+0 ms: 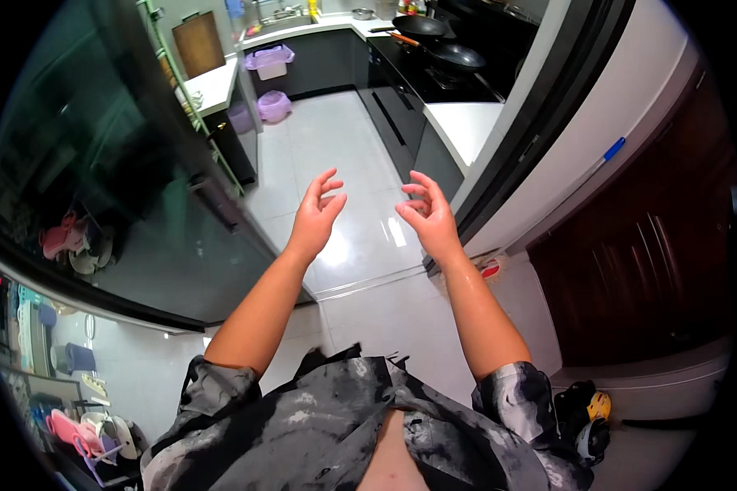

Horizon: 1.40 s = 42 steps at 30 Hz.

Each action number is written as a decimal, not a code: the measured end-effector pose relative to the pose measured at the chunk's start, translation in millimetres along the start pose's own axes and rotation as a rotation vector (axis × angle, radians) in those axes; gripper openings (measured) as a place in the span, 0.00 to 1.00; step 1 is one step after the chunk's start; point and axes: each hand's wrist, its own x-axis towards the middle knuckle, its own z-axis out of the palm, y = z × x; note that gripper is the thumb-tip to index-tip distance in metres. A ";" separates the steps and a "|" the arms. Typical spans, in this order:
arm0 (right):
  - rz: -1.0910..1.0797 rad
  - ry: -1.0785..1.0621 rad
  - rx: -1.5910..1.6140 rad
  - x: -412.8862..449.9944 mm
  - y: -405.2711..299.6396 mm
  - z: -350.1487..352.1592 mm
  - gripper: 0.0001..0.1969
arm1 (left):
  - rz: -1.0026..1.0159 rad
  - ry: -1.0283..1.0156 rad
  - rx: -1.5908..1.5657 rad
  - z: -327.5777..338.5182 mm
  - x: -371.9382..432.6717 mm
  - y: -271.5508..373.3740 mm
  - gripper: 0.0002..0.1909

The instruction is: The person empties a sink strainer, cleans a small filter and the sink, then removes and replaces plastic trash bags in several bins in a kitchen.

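Both arms reach forward at a kitchen doorway. My left hand (pixel 315 216) is raised in the air with its fingers apart and curved, holding nothing. Level with it, my right hand (pixel 430 215) is also held up, fingers loosely bent and nothing in its grasp. The two palms face each other across a gap, over the glossy tiled floor (pixel 319 144). Nearest to the left hand is the dark-framed glass sliding door (pixel 178 282). The black door frame (pixel 497 178) stands close to the right hand.
A metal floor track (pixel 368 283) crosses the doorway. Two frying pans (pixel 457 56) sit on the black gas hob (pixel 411 86) at the right. Lilac-lined bins (pixel 274 106) stand by the left cabinets. A broom (pixel 589 178) leans against the wall beside a dark wooden door (pixel 632 245).
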 end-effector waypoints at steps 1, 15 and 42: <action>0.023 0.031 -0.009 4.1 4.2 -9.5 0.29 | -0.011 -0.014 -0.003 10.6 11.8 -9.5 0.26; 0.131 0.010 -0.075 256.1 82.5 -19.5 0.23 | -0.079 -0.089 -0.073 22.7 290.0 -89.8 0.17; -0.212 -0.661 0.057 940.9 194.7 246.1 0.26 | 0.069 0.747 0.236 -311.1 759.8 -72.5 0.21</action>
